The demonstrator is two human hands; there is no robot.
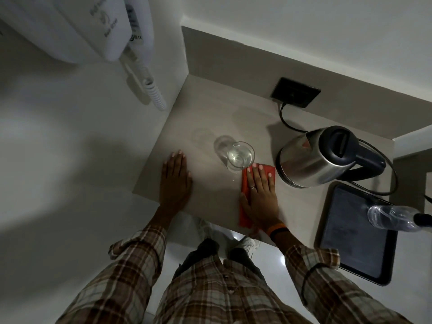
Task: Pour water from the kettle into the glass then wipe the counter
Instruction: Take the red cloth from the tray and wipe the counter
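**Wiping under way, glass already filled**

Nearest you, your right hand [259,192] lies flat on the red cloth [245,202], fingers spread and pressing down rather than clenched around it; that open palm gives you broad contact for wiping. The cloth runs from the counter's near edge up to the foot of the glass, its far corner showing just past your fingertips. Your left hand [176,178] rests open and empty on the counter [210,118], palm down near the left edge, likely as a brace while you lean in.

Just beyond the cloth stands the drinking glass [240,156], upright, with water in it, so I judge the pouring step done. Mind it: your fingertips sit right beside its base, and a forward stroke could nudge it.

To the right, the stainless steel electric kettle [313,157] stands with its black lid closed, near the cloth but apart from it. Its cord [286,118] runs back to a black wall socket [295,92]. At the far right a dark tray [357,249] carries a clear plastic bottle [392,217].

Farthest, on the left wall, hangs a white hair dryer unit [93,26] with a coiled cord [155,94]. It bears printed lettering, but the dim, angled view leaves it unreadable; one mark may be a CE sign.
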